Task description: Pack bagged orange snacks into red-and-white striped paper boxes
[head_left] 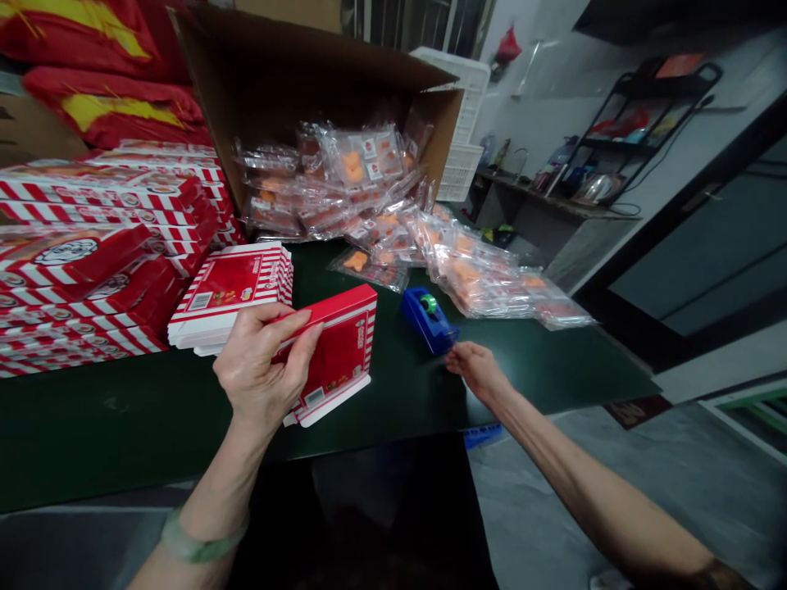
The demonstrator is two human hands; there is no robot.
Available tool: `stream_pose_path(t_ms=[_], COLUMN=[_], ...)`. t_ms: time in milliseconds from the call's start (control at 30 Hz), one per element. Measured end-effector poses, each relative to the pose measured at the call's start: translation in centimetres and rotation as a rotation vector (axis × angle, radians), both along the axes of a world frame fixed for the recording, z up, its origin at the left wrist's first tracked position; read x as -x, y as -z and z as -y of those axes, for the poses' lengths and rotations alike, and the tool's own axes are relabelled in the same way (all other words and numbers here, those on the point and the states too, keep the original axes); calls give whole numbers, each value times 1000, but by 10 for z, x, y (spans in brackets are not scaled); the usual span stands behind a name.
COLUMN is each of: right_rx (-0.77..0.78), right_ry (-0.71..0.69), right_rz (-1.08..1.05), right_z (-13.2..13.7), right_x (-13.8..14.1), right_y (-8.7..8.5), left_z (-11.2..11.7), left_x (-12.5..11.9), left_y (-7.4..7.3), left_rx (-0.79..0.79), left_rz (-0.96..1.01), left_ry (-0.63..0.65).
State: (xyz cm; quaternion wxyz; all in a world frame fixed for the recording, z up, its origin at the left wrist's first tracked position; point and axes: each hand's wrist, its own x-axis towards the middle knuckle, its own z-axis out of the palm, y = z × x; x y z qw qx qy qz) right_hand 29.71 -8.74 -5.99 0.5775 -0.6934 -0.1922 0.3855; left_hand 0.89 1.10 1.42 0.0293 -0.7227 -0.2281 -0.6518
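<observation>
My left hand [261, 360] grips a red and white striped carton box [335, 352], holding it upright on the dark green table [123, 410]. My right hand [473, 367] reaches to the front end of a blue tape dispenser [429, 319]; its fingers are pinched together at the dispenser's cutter, and what they hold is too small to make out. A stack of flat red and white cartons [230, 291] lies just behind my left hand.
A large open cardboard box [307, 90] lies on its side, spilling clear packets with orange contents [467, 266] across the table. Stacked striped boxes [92, 254] fill the left. White crates and a black shelf [645, 123] stand at the back right.
</observation>
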Motion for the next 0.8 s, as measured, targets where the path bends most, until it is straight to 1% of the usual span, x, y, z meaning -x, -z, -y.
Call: stream_pose_path(t_ms=[67, 133, 200, 233, 300, 333, 400, 433, 467, 500, 533, 567, 633, 700, 800], right_rx=[108, 193, 235, 233, 174, 126, -27, -125, -261, -346, -397, -410, -328, -212, -4], right_ry=[-44, -93, -143, -171, -243, -288, -397, -457, -527, -575, -599, -598, -548, -510, -554], right_rz=[8, 30, 69, 93, 137, 155, 154, 132, 77, 18, -38, -86, -146, -200, -332], right_z=[-2, -5, -7, -7, -5, -4, 1, 2, 3, 3, 1, -1, -7, -10, -10], right_x=[-3, -6, -3, 3, 24, 39, 73, 90, 106, 120, 133, 142, 154, 157, 155], right_y=[8, 10, 7, 2, -14, -25, -52, -66, -79, -91, -100, -107, -113, -113, -113], left_z=[0, 0, 1, 3, 6, 7, 11, 14, 16, 19, 22, 25, 32, 38, 47], left_x=[0, 1, 1, 1, 1, 1, 0, -1, -1, -2, -3, -5, -7, -10, -13], left_y=[0, -1, -2, -2, -3, -3, -3, -3, -3, -3, -3, -3, -3, -3, -3], left_rx=[-11, -15, -12, -9, 2, 10, 29, 38, 43, 52, 60, 63, 65, 68, 105], left_rz=[-12, -23, -27, -26, -23, -19, -5, 6, 18, 25, 29, 28, 29, 34, 25], left_ry=[0, 2, 12, 20, 39, 49, 70, 84, 104, 127, 148, 165, 177, 168, 168])
